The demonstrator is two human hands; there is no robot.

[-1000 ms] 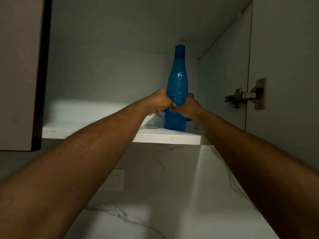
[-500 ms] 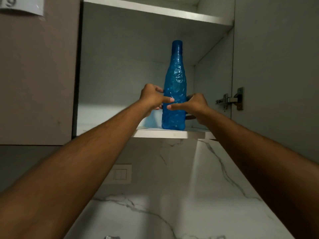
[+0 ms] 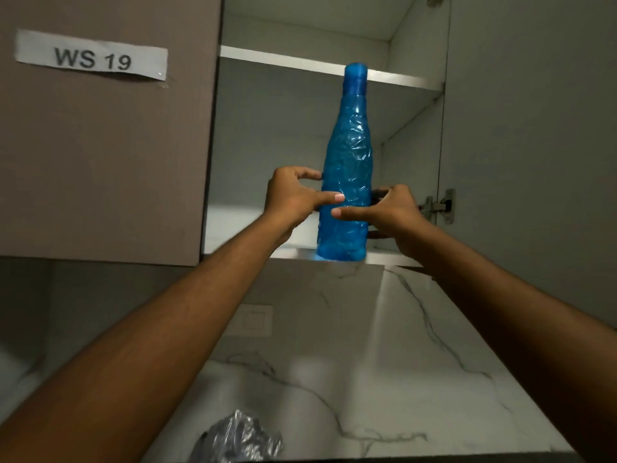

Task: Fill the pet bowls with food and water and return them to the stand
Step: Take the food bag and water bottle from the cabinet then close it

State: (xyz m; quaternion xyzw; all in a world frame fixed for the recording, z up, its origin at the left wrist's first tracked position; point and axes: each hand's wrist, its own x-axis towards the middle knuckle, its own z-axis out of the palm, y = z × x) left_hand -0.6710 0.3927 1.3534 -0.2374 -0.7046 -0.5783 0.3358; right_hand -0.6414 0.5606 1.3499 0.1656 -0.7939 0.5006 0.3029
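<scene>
Bottle upright at the shelf edge, left hand and right hand both curled round its lower half.

Bottle: translucent blue, crinkled relief. Cabinet door: taupe, white "WS 19" label. Backsplash: white marble, grey veins. Silvery wrap, possibly plastic.

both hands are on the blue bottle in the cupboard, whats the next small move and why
Probably lift the blue bottle off the shelf and draw it out. The left hand and right hand both wrap its lower body, and it stands upright at the shelf's front edge.
</scene>
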